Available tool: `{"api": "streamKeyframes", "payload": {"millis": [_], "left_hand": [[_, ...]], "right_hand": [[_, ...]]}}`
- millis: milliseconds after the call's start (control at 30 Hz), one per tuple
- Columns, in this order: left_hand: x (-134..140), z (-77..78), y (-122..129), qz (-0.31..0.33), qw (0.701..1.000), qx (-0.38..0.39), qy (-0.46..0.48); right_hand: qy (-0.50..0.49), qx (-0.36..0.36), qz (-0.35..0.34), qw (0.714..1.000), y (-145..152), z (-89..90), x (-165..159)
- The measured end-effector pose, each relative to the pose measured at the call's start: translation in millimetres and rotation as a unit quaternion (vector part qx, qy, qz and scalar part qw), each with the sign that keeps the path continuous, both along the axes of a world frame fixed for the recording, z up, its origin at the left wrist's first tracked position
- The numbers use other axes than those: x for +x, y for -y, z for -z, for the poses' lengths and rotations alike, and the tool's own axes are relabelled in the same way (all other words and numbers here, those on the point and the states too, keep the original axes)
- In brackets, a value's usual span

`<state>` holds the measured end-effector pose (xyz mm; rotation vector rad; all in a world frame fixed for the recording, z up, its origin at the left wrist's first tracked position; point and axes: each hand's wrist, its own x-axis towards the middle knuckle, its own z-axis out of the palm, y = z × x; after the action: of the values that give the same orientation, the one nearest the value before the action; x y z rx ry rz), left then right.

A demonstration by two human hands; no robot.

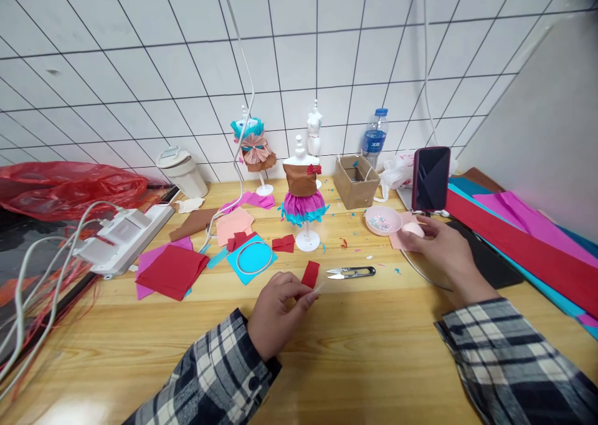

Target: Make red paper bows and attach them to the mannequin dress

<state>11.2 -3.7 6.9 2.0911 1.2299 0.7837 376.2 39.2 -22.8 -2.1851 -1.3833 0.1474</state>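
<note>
My left hand (283, 310) is closed in a pinch over the front of the table, with a thin pale strip (320, 287) at its fingertips. A small red paper piece (311, 273) lies just past those fingers; whether they touch it I cannot tell. To the right are thread snips (351, 273). My right hand (441, 244) has its fingers closed around a small pale pink rounded object (413, 230), over a pink paper piece (396, 242). Beside it is a pink bowl of beads (383, 220). A mini dress form (303, 188) wears a brown top, red bow and purple-blue skirt.
Behind stand a second dressed form (255, 144), a bare form (314, 129), a cardboard box (356, 185) and a water bottle (375, 135). A phone (430, 179) stands right. Left are red paper squares (172, 272), a metal ring (254, 258) and a power strip (126, 241).
</note>
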Motion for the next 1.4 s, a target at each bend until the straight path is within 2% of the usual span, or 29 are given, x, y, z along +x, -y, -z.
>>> {"api": "streamKeyframes", "payload": {"millis": [67, 100, 200, 267, 333, 433, 533, 700, 767, 800, 900, 967, 1000, 1067, 1267, 1400], "left_hand": [[1, -0.3, -1, -0.009, 0.999, -0.029, 0.018], [1, -0.6, -2, -0.012, 0.998, -0.045, 0.031], [3, -1.1, -3, -0.016, 0.99, -0.105, 0.09], [4, -0.3, -2, -0.007, 0.976, -0.154, 0.152], [5, 1.5, -1, 0.018, 0.947, -0.212, 0.24], [6, 4.4, 3, 0.065, 0.88, -0.296, 0.366], [8, 4.7, 7, 0.097, 0.836, -0.344, 0.418], [10, 2.4, 12, 0.106, 0.804, -0.394, 0.432], [9, 3.4, 11, 0.113, 0.814, -0.391, 0.414], [9, 4.4, 11, 0.116, 0.836, -0.373, 0.386], [7, 8.0, 7, 0.102, 0.941, -0.224, 0.231], [6, 9.6, 4, 0.078, 0.984, -0.099, 0.123], [6, 10.1, 3, 0.065, 0.993, -0.053, 0.088], [6, 10.2, 1, 0.044, 0.998, -0.009, 0.047], [7, 8.1, -1, 0.021, 0.999, 0.011, 0.038], [8, 5.8, 1, -0.005, 0.997, -0.004, 0.074]], "right_hand": [[0.043, 0.0, -0.006, 0.999, 3, -5.0, -6], [0.074, 0.024, -0.012, 0.997, 5, -8.9, -12], [0.094, 0.179, -0.028, 0.979, 17, -22.2, -49], [0.054, 0.247, -0.161, 0.954, 28, -28.8, -83], [0.045, 0.249, -0.331, 0.909, 40, -32.2, -118], [0.066, 0.259, -0.43, 0.863, 53, -33.0, -151], [0.09, 0.274, -0.435, 0.853, 57, -31.8, -159], [0.105, 0.27, -0.425, 0.858, 57, -27.1, -154], [0.074, 0.262, -0.419, 0.866, 56, -24.9, -155], [0.044, 0.252, -0.409, 0.876, 55, -23.9, -156], [-0.08, 0.182, -0.368, 0.908, 54, -21.9, -163], [-0.167, 0.118, -0.34, 0.918, 55, -20.7, -168], [-0.206, 0.088, -0.328, 0.918, 55, -20.1, -171], [-0.266, 0.047, -0.314, 0.91, 58, -18.7, -176], [-0.348, 0.028, -0.314, 0.883, 66, -17.2, -184], [-0.313, 0.04, -0.334, 0.888, 67, -15.3, -180]]}}
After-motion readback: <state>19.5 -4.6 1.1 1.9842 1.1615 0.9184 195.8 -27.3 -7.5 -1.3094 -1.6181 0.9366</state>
